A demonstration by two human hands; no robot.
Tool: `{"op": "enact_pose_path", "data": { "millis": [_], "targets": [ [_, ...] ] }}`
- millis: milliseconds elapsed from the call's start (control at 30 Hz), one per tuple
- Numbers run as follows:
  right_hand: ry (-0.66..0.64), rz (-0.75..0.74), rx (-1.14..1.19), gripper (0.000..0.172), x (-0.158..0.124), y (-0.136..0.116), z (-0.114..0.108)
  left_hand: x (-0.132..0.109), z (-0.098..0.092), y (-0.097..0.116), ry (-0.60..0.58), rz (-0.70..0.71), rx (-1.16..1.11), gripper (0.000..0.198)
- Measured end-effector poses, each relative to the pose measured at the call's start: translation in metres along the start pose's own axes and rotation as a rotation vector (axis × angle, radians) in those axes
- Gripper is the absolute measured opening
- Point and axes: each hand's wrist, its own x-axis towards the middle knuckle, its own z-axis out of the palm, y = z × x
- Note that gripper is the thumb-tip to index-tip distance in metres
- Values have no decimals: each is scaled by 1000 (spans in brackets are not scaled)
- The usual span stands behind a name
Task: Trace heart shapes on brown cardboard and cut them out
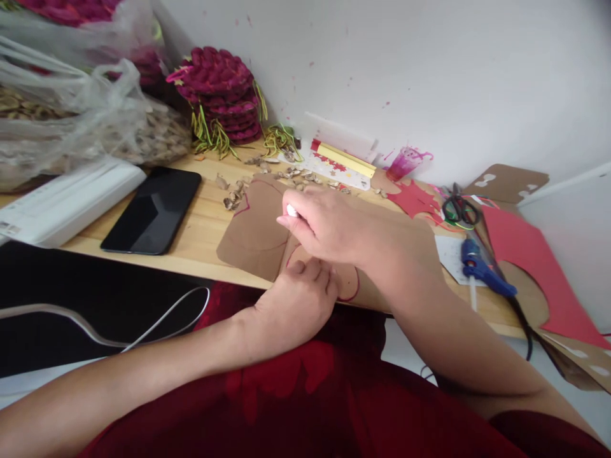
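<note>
A brown cardboard sheet point(258, 222) with dark red curved outlines drawn on it lies at the table's near edge, creased on its left part. My left hand point(305, 292) is closed at the sheet's near edge, fingers curled over a rounded cardboard part. Just above it, my right hand point(324, 222) is wrapped round a slim, pen-like thing point(291, 210); only its white end shows between thumb and forefinger. The lower end of that thing is hidden behind my hands, so I cannot tell whether it touches the cardboard.
To the left lie a black phone point(151, 210), a white box point(71, 200) and a plastic bag of shells point(143, 127). Shell pieces point(236, 194) and magenta braided discs point(222, 95) are behind. At right are scissors point(461, 208), a blue glue gun point(484, 267) and red card point(534, 267).
</note>
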Motion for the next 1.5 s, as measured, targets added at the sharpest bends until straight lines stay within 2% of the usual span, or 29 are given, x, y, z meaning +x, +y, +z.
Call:
{"op": "enact_pose_path", "data": {
  "millis": [267,433,567,733,800,867,967,1067,1167,1300,1500],
  "targets": [
    [2,-12,103,16,-3,-15,1,6,-3,13,-49,-50,52,32],
    [-9,-28,180,17,-8,-22,5,9,-5,18,-116,-86,60,56],
    [4,-34,236,18,-11,-27,7,10,-7,20,-121,-107,56,59],
    [-5,0,321,18,-15,-25,-3,9,-11,17,-196,-124,4,63],
    [62,60,364,20,-17,-17,-8,8,-11,14,-193,-101,-9,64],
    [207,121,411,25,-21,-5,-10,6,-10,12,-183,-80,-8,59],
    [424,207,544,32,-32,14,-6,2,-7,10,-156,-62,-1,48],
    [566,302,728,37,-49,27,2,2,-8,8,-160,-71,-14,44],
    [644,392,881,40,-67,31,9,2,-10,6,-174,-81,-48,40],
    [700,509,976,43,-86,34,14,2,-11,2,-143,-69,-66,39],
    [786,554,1106,42,-99,39,24,0,-12,-3,-144,-78,-110,34]
  ]
}}
